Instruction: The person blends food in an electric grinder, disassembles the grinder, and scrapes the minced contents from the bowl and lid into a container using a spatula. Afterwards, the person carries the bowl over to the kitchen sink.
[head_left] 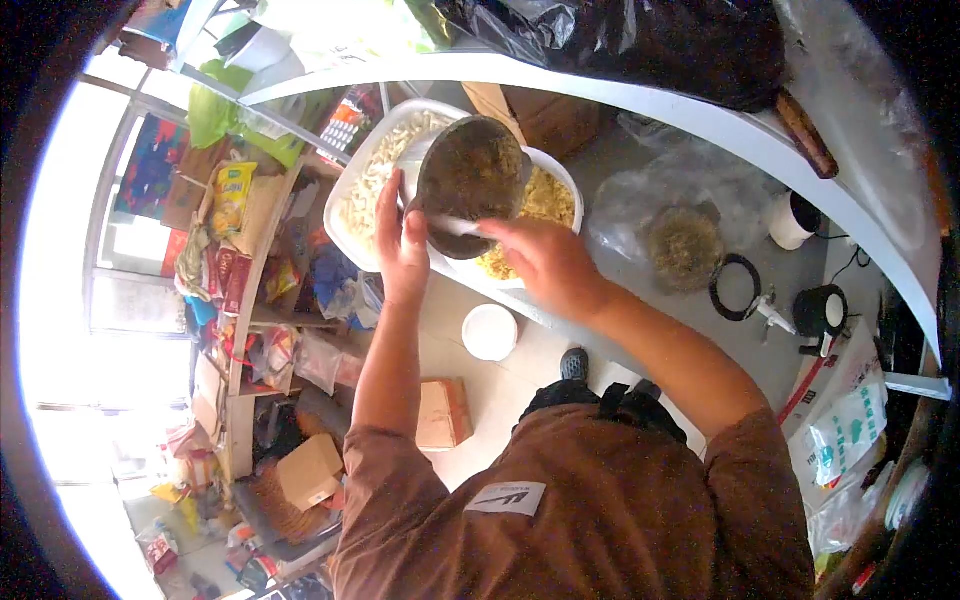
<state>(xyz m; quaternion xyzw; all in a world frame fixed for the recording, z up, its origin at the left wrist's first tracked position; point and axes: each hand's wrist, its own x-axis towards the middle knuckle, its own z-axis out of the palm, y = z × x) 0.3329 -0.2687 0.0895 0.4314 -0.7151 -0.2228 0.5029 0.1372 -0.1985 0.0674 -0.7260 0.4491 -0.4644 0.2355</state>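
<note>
My left hand (403,245) grips the near-left edge of a dark, round metal bowl (470,175), which is tilted and has brownish residue inside. My right hand (550,265) is closed around a pale, slim utensil (455,226) that reaches over the bowl's near rim; its kind is blurred. Beneath and left of the bowl is a white rectangular tub (342,225) of pale strips. To the right, partly behind the bowl, another white tub (577,190) contains yellow, crumbly food (548,200).
A clear plastic bag (640,215) and a bowl of greenish-brown food (685,248) lie on the grey counter at right, near a black ring (737,287). Cluttered shelves (255,290) stand left. A white bucket (490,332) and a cardboard box (443,413) are on the floor.
</note>
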